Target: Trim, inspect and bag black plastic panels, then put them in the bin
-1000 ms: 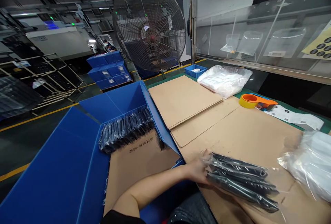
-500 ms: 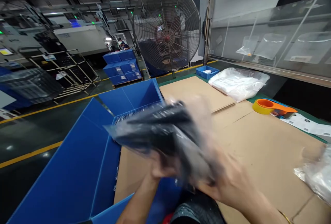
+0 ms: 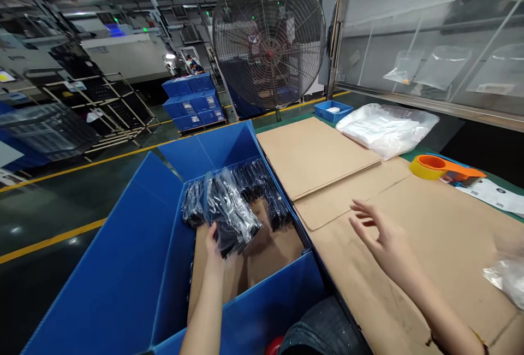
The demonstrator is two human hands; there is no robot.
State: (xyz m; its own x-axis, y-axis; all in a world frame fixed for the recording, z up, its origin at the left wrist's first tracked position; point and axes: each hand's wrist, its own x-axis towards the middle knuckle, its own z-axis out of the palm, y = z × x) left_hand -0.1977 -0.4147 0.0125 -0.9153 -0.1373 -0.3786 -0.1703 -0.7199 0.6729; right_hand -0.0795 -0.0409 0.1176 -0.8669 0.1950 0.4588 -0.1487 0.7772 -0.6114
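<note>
Our left hand (image 3: 213,246) has its fingers closed on the plastic-bagged black bundle (image 3: 231,210); our right hand (image 3: 380,232), on the bundle half a second ago, is now away, fingers loosely spread and empty above cardboard sheets (image 3: 417,218) on the green tabletop (image 3: 289,120). The bundle is within the blue box's (image 3: 102,256) opening, left of centre, long axis slanting upper left to lower right. A caged fan (image 3: 270,33) stands top centre.

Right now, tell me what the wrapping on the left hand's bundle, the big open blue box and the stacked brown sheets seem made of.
Wrapping: probably thin plastic film, clear and glossy, given its crinkled highlights.
Blue box: likely plastic sheet, smooth with a faint sheen and straight folds.
Brown sheets: apparently cardboard, matte and tan.
</note>
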